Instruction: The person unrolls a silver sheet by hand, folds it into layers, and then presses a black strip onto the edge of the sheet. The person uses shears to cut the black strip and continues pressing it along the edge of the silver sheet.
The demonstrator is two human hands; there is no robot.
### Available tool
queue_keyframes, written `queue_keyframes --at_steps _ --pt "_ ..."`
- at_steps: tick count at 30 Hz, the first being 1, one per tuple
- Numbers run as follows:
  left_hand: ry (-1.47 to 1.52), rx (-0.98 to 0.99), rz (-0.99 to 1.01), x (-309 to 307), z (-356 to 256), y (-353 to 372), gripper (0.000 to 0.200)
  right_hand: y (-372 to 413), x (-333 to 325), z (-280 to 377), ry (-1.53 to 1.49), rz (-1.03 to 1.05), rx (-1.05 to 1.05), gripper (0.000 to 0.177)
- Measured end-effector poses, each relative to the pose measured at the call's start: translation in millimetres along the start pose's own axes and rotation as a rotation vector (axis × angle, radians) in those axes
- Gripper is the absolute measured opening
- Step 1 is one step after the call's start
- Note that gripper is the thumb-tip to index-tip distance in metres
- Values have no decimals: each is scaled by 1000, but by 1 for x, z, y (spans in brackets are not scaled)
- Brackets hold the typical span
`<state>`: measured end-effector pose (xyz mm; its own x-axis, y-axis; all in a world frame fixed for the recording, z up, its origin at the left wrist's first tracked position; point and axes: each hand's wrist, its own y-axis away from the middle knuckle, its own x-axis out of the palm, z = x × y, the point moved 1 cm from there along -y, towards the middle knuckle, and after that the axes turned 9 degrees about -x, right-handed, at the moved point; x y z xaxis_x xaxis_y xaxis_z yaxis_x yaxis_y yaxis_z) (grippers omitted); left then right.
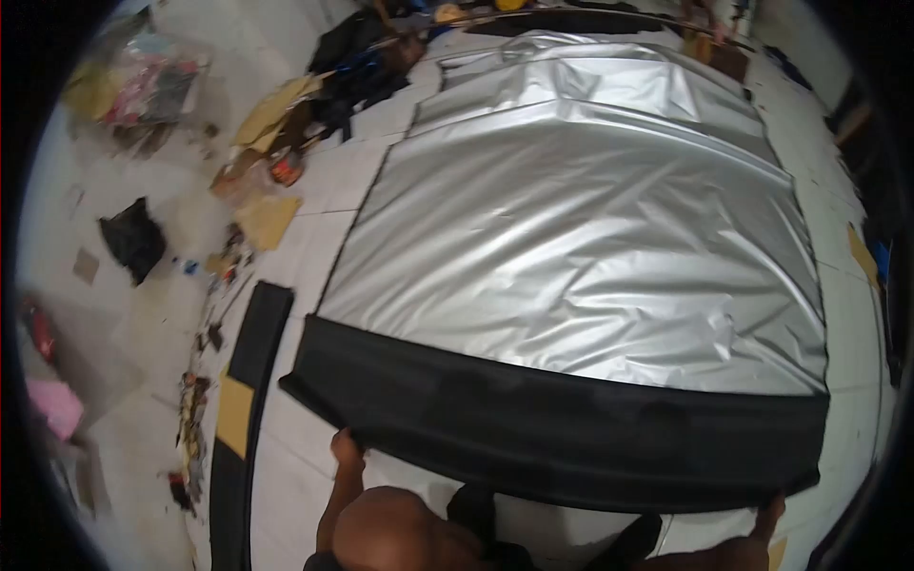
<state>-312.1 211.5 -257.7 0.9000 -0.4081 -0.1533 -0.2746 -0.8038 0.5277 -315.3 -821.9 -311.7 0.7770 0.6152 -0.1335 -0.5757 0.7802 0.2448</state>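
Note:
A large silver sheet [581, 238] with a wide black band [562, 428] along its near edge lies spread over the white tiled floor. My left hand [345, 445] grips the near left corner of the black band. My right hand [769, 512] grips the band's near right corner. Both arms reach forward from the bottom of the view, and my knee [400, 528] shows between them. The sheet is wrinkled and slightly raised in the middle.
A long black strip [249, 381] with a tan patch lies on the floor to the left. Scraps of cardboard, dark cloth [133, 238] and plastic bags [143, 81] litter the left side. More dark material [367, 57] sits at the far end.

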Motion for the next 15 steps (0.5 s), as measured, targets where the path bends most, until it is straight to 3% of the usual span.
queue_keyframes --at_steps 3,5,9,11,13,15 --pt "-134 48 -115 -18 4 -33 21 1 12 21 83 -23 28 56" --pt "-104 -36 -162 -12 -4 -24 20 5 19 28 103 -31 33 54" --pt "29 -19 -163 -16 -1 -1 23 6 0 50 55 -7 0 51" --pt "-467 266 -104 -76 33 -55 25 7 -22 67 -10 28 -28 49" --pt "-752 179 -5 -84 4 -31 25 11 -43 92 -76 59 -55 47" --pt "-843 334 136 -77 -36 0 20 19 -55 118 -117 65 -88 45"
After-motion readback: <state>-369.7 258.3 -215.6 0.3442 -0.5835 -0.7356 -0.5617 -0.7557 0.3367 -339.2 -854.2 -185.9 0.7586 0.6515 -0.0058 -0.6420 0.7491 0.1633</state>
